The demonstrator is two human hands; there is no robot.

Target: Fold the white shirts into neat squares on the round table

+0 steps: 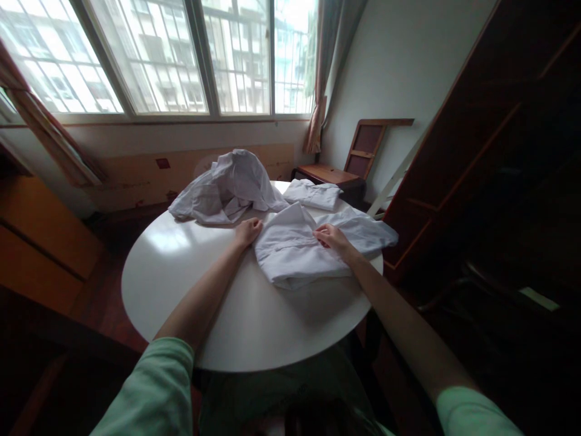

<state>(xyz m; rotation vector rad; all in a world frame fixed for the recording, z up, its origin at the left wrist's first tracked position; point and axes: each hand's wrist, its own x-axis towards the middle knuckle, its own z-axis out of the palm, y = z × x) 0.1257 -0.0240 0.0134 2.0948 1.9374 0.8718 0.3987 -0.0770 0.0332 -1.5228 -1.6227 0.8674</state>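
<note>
- surface (172,297), one: round, white, smooth and glossy, window glare at its left; bare along the left and near edges.
- heaped cloth (236,181), one: white, thin woven look, crumpled into a peaked mound by the far left edge; judged unfolded, so left to be dealt with.
- spread cloth (290,248), one: white, matt, softly creased, right of the surface's centre, between both hands; a loose part runs out past the right edge. seemingly part-folded, hence in hand and unfinished.
- folded cloth (313,192), one: white, flat, roughly rectangular packet near the far right edge; judged done.
- right grip (331,236), bare hand: on top of the spread cloth, fingers bent together; cannot tell whether fabric is pinched.
- left grip (249,231), bare hand: at the spread cloth's left border, near the heaped cloth, fingers curled under; cannot tell whether it has hold of the fabric.
</note>
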